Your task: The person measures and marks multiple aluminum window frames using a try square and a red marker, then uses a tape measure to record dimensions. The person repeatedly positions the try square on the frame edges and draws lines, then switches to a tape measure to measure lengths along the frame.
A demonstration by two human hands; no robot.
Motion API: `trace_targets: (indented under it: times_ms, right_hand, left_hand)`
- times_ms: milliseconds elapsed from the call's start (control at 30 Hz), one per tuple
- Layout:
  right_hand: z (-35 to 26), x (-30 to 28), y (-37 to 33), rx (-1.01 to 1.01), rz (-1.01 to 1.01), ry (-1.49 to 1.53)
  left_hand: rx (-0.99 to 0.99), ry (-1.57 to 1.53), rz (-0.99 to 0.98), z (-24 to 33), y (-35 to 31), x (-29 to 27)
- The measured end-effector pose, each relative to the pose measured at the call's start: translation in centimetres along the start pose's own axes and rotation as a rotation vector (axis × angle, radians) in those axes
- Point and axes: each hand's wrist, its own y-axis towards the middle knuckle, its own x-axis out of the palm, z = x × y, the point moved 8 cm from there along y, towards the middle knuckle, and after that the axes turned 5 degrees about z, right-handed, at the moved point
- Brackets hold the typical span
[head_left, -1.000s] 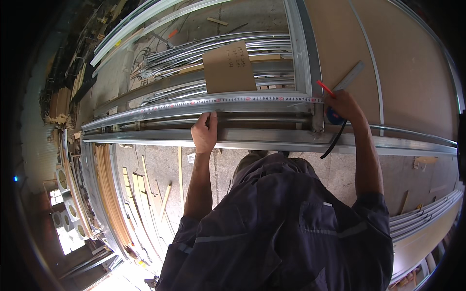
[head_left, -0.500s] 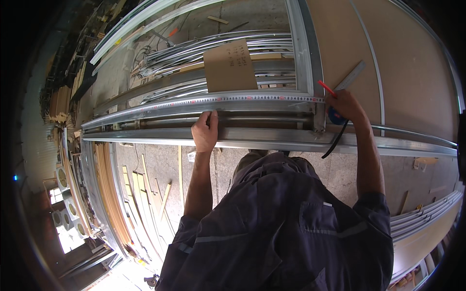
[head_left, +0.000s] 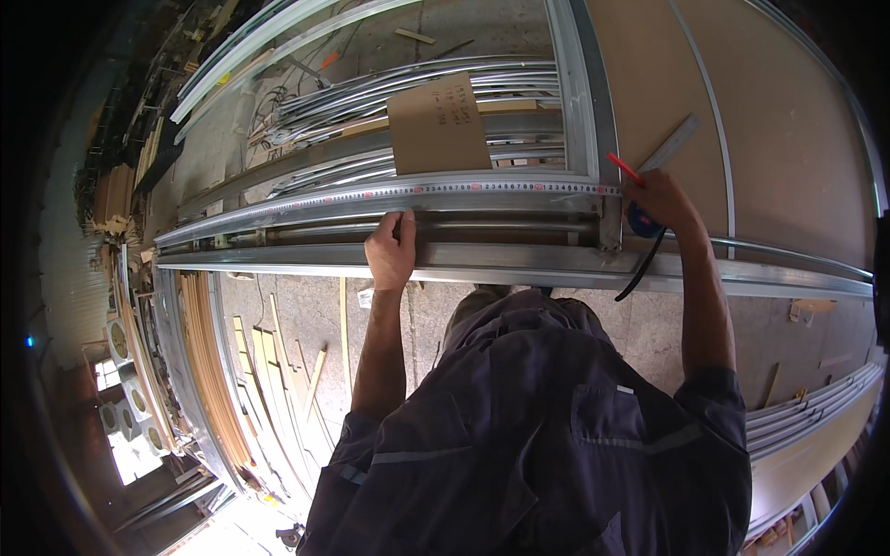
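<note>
A pulled-out tape measure blade (head_left: 445, 189) runs along a long silver metal profile (head_left: 505, 203) from the far left to my right hand. My right hand (head_left: 664, 200) is closed round the blue tape measure case (head_left: 640, 221), which has a black strap (head_left: 640, 271) hanging down. A red pen or marker (head_left: 623, 167) sticks out between the same fingers. At the near edge of the profile, my left hand (head_left: 390, 252) is closed, its thumb and bent fingers gripping that edge. Its fingertips are partly hidden. The blade passes just beyond them.
A cardboard piece (head_left: 438, 125) with handwriting lies across metal bars behind the profile. To the right, a metal ruler (head_left: 669, 145) rests on a brown panel (head_left: 788, 120). A metal rail (head_left: 519, 262) runs nearest my body. Wood strips (head_left: 264, 371) lie on the floor at left.
</note>
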Motion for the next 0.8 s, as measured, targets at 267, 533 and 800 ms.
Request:
trace_targets:
  times_ms: [267,533,800]
  right_hand:
    - [0.0,0.0,0.0,0.006,0.007,0.035]
    - [0.5,0.4,0.5,-0.017,0.003,0.011]
    - [-0.1,-0.1,0.0,0.025,-0.004,0.016]
  left_hand:
    - [-0.034,0.046,-0.043,-0.2,0.1,0.1]
    - [-0.02,0.018,-0.024,0.0,0.0,0.1]
    - [-0.031,0.039,-0.037,-0.1,0.0,0.1]
